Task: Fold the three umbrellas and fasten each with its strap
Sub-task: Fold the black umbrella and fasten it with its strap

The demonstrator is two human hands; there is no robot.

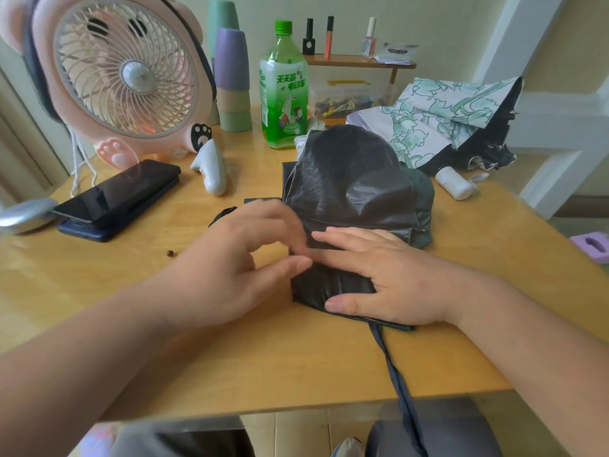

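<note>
A black umbrella (352,179) lies on the wooden table (230,357), its canopy bunched up and partly pleated. My right hand (379,278) presses flat on the near pleats with straight fingers. My left hand (244,258) hovers at the umbrella's left edge, fingers loosely bent, fingertips at the fabric; whether it pinches anything is unclear. The umbrella's dark strap (400,387) trails toward me over the table's front edge. A second umbrella (438,120), white with green flowers and a black lining, lies crumpled at the back right, its white handle (454,183) beside it. A third umbrella is not visible.
A pink desk fan (122,70) stands back left, with stacked cups (232,80) and a green bottle (285,90) beside it. Two phones (118,199) and a white handheld device (212,168) lie left. A clear box (346,97) and small shelf (359,61) stand behind.
</note>
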